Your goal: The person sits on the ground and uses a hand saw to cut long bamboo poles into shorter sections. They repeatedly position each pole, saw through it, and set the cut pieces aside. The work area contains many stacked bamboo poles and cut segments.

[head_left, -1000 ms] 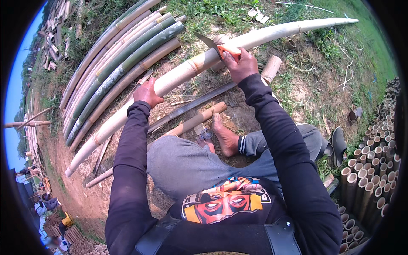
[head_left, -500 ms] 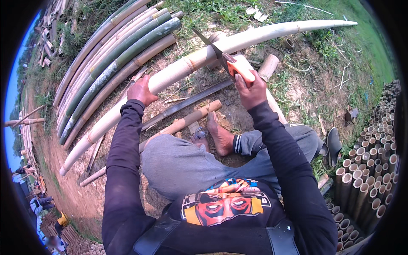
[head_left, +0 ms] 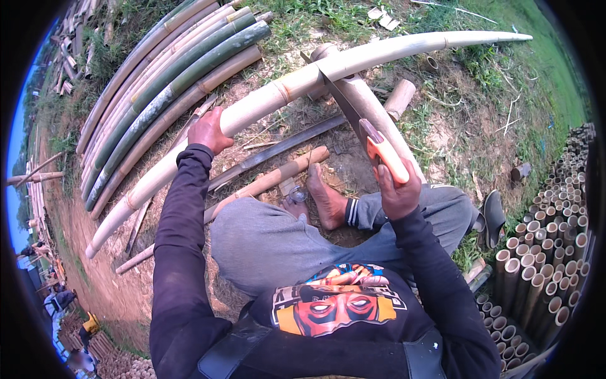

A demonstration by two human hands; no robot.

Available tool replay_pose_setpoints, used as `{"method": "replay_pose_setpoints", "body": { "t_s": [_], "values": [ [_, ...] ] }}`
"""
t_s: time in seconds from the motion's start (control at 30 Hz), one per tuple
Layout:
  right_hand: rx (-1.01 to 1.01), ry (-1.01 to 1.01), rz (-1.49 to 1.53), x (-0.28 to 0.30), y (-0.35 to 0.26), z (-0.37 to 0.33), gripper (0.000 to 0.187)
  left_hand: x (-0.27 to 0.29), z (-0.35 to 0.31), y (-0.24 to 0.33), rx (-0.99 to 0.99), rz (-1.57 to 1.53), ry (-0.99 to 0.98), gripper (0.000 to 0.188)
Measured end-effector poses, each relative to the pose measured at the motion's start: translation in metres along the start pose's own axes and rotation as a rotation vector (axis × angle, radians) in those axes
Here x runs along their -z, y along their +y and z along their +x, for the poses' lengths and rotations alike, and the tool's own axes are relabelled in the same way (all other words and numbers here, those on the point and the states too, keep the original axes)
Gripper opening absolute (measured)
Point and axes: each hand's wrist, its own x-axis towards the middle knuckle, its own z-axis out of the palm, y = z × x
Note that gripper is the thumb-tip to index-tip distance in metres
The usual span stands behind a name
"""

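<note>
Head view, near to far. Black shirt (head_left: 278, 354) closest, chest print (head_left: 341, 309) in red, orange and blue; block lettering beside it is upside down and partly lost in folds. Grey trousers (head_left: 278, 243), legs folded. Right hand (head_left: 401, 189) above the right leg, fingers wrapped round the orange grip of a handsaw (head_left: 346, 103). Saw runs up-left from that fist: handle nearest, dark blade beyond, crossing the bamboo pole (head_left: 252, 114) at a slant, tip just past the pole's far edge. Any marking on the grip is too small to tell. Fist is well below the pole, apart from it.

Left hand (head_left: 210, 131) clamped over the same pole, left of the blade, a pale node ring between the two. Pole lies diagonally, thick end lower left, thin end upper right. Under it, just right of the blade, a thick bamboo support (head_left: 375, 114) slants down toward the right leg.

Ground past the bare feet (head_left: 325, 199): tan bamboo length (head_left: 271, 180), then dark split strip (head_left: 281, 151); short cut log (head_left: 399, 99) right of the support. Dark sandal (head_left: 494, 218) and many upright bamboo tubes (head_left: 543, 265) on the right. Beyond the pole, upper left: row of green and tan poles (head_left: 170, 95). Farthest, lower left edge: other people (head_left: 60, 302), small and blurred.
</note>
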Motion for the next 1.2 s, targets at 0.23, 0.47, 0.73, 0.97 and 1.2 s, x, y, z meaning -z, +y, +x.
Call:
{"method": "replay_pose_setpoints", "body": {
  "t_s": [0.23, 0.47, 0.73, 0.97, 1.2],
  "values": [
    [-0.007, -0.062, -0.264, -0.099, 0.044, 0.144, 0.036, 0.009, -0.003, 0.004, 0.015, 0.012, -0.02, 0.082],
    [0.079, -0.021, -0.052, 0.053, -0.012, -0.068, 0.023, -0.006, 0.002, -0.007, -0.041, -0.001, 0.014, 0.08],
    [0.059, -0.042, -0.285, -0.112, 0.044, 0.153, 0.037, -0.002, -0.001, 0.001, 0.001, 0.01, -0.002, 0.083],
    [-0.002, -0.081, -0.164, 0.011, 0.008, -0.013, 0.027, -0.005, -0.002, -0.003, -0.057, 0.019, 0.043, 0.081],
    [-0.071, -0.053, -0.148, -0.041, 0.029, 0.049, 0.025, -0.016, 0.001, -0.005, 0.001, -0.028, 0.002, 0.086]
  ]
}}
